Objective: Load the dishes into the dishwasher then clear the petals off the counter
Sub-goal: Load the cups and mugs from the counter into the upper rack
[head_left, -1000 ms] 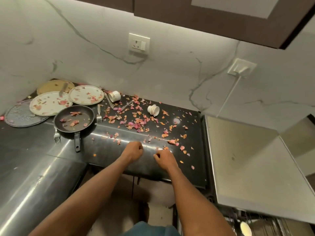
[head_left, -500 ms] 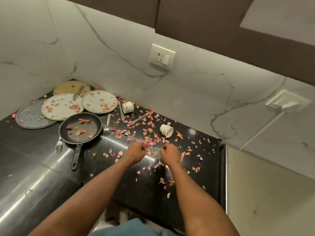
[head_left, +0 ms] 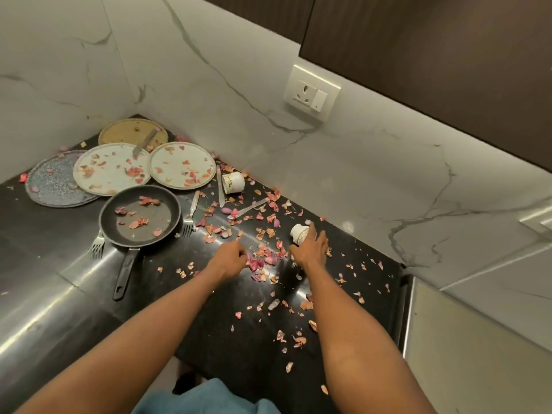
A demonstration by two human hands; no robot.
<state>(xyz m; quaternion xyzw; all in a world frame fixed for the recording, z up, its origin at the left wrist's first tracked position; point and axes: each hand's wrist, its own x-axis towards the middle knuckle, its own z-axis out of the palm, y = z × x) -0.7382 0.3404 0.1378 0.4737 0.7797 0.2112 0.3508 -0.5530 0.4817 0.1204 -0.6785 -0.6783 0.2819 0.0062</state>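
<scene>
Pink and orange petals [head_left: 263, 252] are scattered over the black counter [head_left: 227, 330]. A small white cup [head_left: 299, 233] lies on its side among them. My right hand [head_left: 310, 249] reaches it with fingers extended, fingertips on the cup. My left hand [head_left: 231, 258] hovers beside the petals with its fingers curled and nothing visible in it. At the back left are a black frying pan [head_left: 140, 219] with petals in it, two white plates [head_left: 112, 168] [head_left: 182, 165], a grey plate [head_left: 53, 182] and a tan plate [head_left: 131, 131]. A second cup [head_left: 234, 182] lies near the wall.
Forks [head_left: 191, 218] [head_left: 97, 245] lie on either side of the pan. A knife [head_left: 220, 186] and a spoon [head_left: 248, 208] lie near the second cup. A pale metal surface [head_left: 454, 348] adjoins the counter at right. A wall socket [head_left: 312, 95] sits under dark cabinets.
Both hands have moved forward over the counter toward the wall. My right hand has uncurled and reached the fallen cup. The view has shifted left.
</scene>
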